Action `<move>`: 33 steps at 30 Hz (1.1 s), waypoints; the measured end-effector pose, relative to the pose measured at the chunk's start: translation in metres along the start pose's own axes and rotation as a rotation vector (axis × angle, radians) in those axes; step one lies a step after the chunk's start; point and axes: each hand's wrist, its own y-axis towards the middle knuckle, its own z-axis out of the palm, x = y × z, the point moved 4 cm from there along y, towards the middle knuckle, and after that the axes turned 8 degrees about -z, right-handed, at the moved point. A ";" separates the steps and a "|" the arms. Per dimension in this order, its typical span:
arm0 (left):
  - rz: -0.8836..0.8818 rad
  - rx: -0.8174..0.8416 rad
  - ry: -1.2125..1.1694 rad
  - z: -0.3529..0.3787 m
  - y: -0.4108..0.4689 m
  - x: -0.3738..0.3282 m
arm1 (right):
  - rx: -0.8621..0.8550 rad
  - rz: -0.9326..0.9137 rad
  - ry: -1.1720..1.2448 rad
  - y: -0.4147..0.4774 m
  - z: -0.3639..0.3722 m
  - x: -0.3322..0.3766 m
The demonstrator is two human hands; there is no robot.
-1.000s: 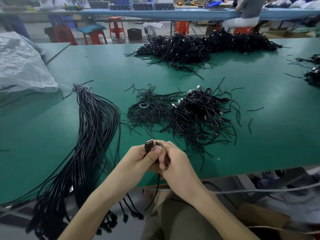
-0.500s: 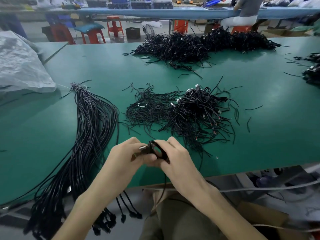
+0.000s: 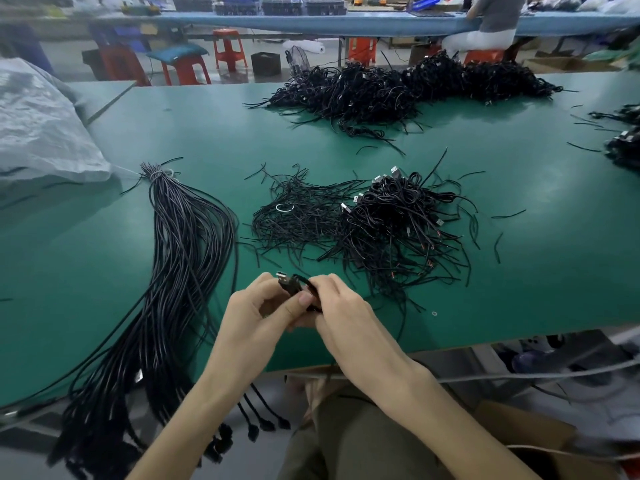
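Lap: olive trousers right under the wrists, a box point(image 3: 519, 434) to their right.
Left hand point(image 3: 256, 317): thumb and fingers pinch the cable point(image 3: 290, 286) just behind its USB plug, which pokes up and left.
Right hand point(image 3: 346, 317): fingers curl round the looped bit of the cable, knuckles touching the left hand.
Cable spot: held up over the near edge of the table point(image 3: 554, 271), not lying on it.
Blocked: both hands cover most of the cable, so can't tell how it's looped.
Left side: a long bundle point(image 3: 187, 254), tied at its far end, hangs off the near edge.
Just past the hands: a coil pile point(image 3: 398, 220), loose strands reaching close to the right hand; a ties pile point(image 3: 298, 216) touches its left side.
Far: a big heap point(image 3: 398, 84) near the back edge, a grey bag point(image 3: 38, 126) far left.
Beyond: orange stools point(image 3: 225, 46) and a seated person point(image 3: 491, 19) at another bench.
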 end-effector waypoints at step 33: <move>-0.002 0.328 0.642 -0.017 0.043 0.018 | 0.165 -0.241 -0.399 0.046 0.003 -0.012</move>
